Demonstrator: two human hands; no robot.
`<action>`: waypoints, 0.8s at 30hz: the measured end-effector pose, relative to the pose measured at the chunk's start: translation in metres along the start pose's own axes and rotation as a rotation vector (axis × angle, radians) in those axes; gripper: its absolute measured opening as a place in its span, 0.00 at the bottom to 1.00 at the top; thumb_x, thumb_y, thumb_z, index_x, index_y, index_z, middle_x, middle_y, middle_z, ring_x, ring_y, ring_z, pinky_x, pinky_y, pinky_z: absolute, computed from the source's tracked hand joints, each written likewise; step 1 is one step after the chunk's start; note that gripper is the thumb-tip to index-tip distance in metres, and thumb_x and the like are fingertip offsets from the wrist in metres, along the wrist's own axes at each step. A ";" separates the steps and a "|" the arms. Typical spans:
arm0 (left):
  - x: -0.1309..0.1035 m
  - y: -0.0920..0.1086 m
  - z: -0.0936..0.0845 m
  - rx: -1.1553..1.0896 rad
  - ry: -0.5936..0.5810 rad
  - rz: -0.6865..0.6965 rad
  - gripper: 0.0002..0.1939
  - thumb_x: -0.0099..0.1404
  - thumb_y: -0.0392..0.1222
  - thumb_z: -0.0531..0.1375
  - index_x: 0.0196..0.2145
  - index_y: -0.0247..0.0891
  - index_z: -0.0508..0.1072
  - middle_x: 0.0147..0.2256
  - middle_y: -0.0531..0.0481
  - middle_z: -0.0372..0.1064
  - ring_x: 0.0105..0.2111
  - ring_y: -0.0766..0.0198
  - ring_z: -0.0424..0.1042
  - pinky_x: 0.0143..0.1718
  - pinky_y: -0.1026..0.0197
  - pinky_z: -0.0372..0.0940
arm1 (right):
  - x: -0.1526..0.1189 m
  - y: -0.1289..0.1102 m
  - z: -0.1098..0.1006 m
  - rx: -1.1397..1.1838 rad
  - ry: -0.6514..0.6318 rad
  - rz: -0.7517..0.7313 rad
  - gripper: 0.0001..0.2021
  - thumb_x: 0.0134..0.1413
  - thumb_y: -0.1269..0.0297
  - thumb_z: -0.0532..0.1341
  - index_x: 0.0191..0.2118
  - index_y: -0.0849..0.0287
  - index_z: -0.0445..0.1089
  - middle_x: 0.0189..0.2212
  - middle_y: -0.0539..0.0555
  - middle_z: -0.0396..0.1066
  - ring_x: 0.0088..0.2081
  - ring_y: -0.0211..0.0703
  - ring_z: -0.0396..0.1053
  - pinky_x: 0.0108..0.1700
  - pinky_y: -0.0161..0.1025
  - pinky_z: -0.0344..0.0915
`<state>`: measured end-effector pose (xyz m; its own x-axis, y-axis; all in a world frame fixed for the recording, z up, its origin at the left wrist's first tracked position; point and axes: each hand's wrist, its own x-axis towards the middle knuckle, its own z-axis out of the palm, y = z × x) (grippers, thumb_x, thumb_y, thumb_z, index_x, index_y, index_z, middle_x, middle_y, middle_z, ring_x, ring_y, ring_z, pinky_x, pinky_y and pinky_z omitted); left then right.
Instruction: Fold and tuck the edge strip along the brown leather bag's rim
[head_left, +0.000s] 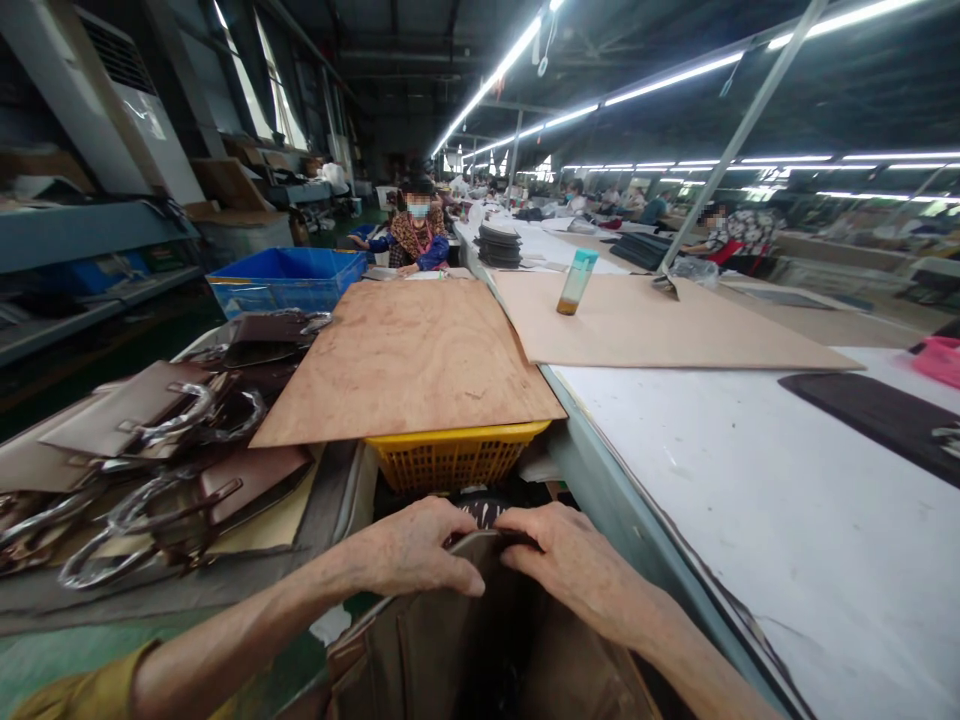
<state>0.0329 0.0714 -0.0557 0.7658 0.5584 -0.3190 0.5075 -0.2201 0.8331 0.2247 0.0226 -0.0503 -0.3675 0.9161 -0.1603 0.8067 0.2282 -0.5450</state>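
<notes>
A brown handbag (427,650) stands open at the bottom middle, close to my body, its dark inside facing up. My left hand (427,548) pinches the bag's far rim, thumb on the near side and fingers curled behind. Just right of it, my right hand (566,560) grips the same rim, with its fingers bent over the edge. The fingertips of both hands are partly hidden by the rim, and the lower part of the bag is out of frame.
Left, several handbags (255,480) with plastic-wrapped handles lie piled. A plywood board (420,350) rests over a yellow basket (457,455). The white-topped table (735,460) runs along the right; a bottle (576,282) stands on cardboard (675,325). Beyond sit a blue crate (285,290) and a co-worker (416,235).
</notes>
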 end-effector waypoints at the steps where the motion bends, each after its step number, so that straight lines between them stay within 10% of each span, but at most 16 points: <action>1: -0.001 0.000 0.000 0.012 0.007 -0.012 0.06 0.50 0.40 0.60 0.26 0.35 0.69 0.21 0.59 0.54 0.23 0.70 0.53 0.20 0.69 0.45 | 0.001 -0.002 0.000 0.001 -0.001 -0.005 0.13 0.51 0.69 0.56 0.41 0.47 0.71 0.37 0.47 0.74 0.40 0.44 0.67 0.41 0.36 0.56; 14: -0.001 0.005 0.008 0.232 0.120 0.113 0.06 0.53 0.31 0.52 0.20 0.36 0.61 0.17 0.59 0.51 0.20 0.71 0.53 0.21 0.69 0.48 | 0.017 -0.003 0.015 -0.314 0.019 -0.013 0.08 0.56 0.62 0.56 0.31 0.52 0.72 0.26 0.51 0.75 0.30 0.44 0.71 0.29 0.36 0.52; 24: -0.003 0.005 0.009 0.227 0.138 0.082 0.09 0.55 0.34 0.54 0.18 0.36 0.64 0.17 0.58 0.51 0.20 0.71 0.53 0.22 0.68 0.47 | 0.010 -0.005 0.008 -0.144 -0.032 -0.028 0.09 0.54 0.68 0.55 0.35 0.52 0.72 0.33 0.49 0.75 0.37 0.44 0.70 0.37 0.34 0.56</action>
<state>0.0365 0.0613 -0.0551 0.7551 0.6312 -0.1771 0.5332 -0.4341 0.7261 0.2134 0.0278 -0.0554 -0.4037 0.8982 -0.1739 0.8531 0.3009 -0.4261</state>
